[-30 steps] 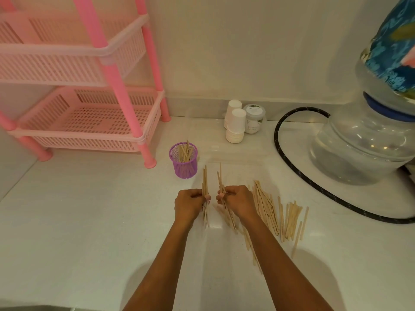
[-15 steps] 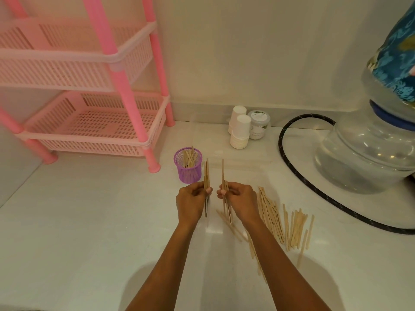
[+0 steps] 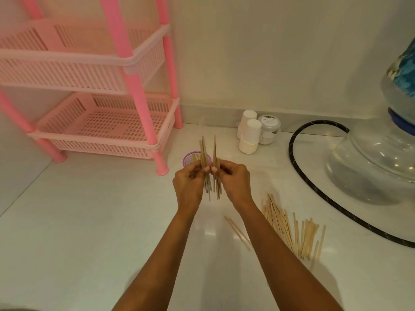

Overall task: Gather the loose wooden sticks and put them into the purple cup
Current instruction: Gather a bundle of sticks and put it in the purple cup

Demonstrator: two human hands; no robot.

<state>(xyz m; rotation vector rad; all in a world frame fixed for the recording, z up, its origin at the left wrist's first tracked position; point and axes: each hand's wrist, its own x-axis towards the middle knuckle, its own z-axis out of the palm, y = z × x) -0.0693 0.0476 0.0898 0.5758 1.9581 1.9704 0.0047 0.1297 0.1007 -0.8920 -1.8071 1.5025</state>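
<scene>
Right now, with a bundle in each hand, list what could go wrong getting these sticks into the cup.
1. The left hand and right hand each pinch sticks only near the middle, with the ends uneven; some may slip out.
2. The cup is small, already holds sticks and is half hidden behind the hands; a bundle could catch the rim and tip it.
3. The right forearm passes close to the pile; a sweep could scatter it.
</scene>
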